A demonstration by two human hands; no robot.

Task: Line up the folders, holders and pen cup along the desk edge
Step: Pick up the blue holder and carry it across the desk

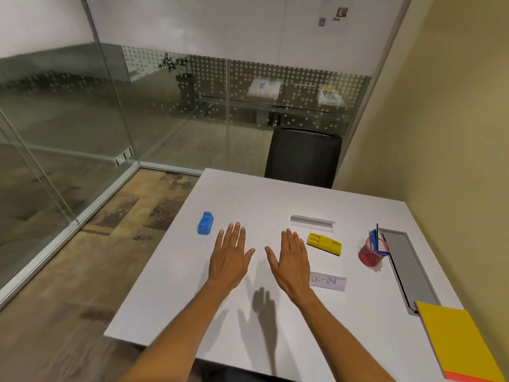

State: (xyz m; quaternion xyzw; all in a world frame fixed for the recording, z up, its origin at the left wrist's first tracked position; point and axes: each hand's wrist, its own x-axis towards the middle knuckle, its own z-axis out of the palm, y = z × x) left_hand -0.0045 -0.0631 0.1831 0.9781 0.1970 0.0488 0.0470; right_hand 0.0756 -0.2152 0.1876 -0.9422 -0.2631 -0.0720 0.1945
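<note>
My left hand [230,255] and my right hand [289,257] hover flat and open above the middle of the white desk [248,199], holding nothing. A blue holder [205,223] lies left of my left hand. A yellow holder [324,243] lies just right of my right hand, with a clear acrylic sign holder [312,222] behind it. A red mesh pen cup [373,253] with several pens stands farther right. Yellow folders [457,343] over an orange one lie stacked at the desk's near right corner. A paper label [329,283] reading "CK-IN" is partly hidden by my right wrist.
A grey cable tray [407,266] is recessed in the desk along the right side, beside the yellow wall. A black chair [303,158] stands behind the far edge. Glass partitions enclose the left and back, with wood floor left of the desk.
</note>
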